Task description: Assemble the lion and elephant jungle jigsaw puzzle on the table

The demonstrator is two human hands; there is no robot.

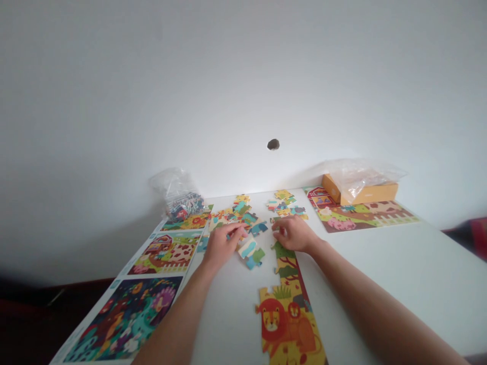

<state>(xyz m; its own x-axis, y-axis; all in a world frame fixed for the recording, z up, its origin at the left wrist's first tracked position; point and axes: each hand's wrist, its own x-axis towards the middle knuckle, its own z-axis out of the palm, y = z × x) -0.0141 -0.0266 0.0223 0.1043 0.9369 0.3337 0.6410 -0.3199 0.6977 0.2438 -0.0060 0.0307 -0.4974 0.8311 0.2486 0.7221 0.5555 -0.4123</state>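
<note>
My left hand (225, 242) is closed, thumb and forefinger together over the loose jigsaw pieces; a bit of blue shows in the gap, but I cannot make out what it holds. Just right of it lies a blue puzzle piece (258, 228). Nearer me are a cream and blue piece (248, 248) and a green and blue piece (255, 258). My right hand (294, 233) pinches a green puzzle piece (274, 220) at the far end of a joined puzzle strip (286, 271). A large orange lion section (287, 324) lies at the near end. The fingers partly hide the strip's far end.
Several loose pieces (286, 205) lie farther back. Picture sheets (163, 253) line the left edge, with a clear bag of pieces (182, 200) on the farthest. At back right, a yellow box (369, 194) with plastic wrap rests on a farm picture (357, 217). A wall (243, 101) stands behind.
</note>
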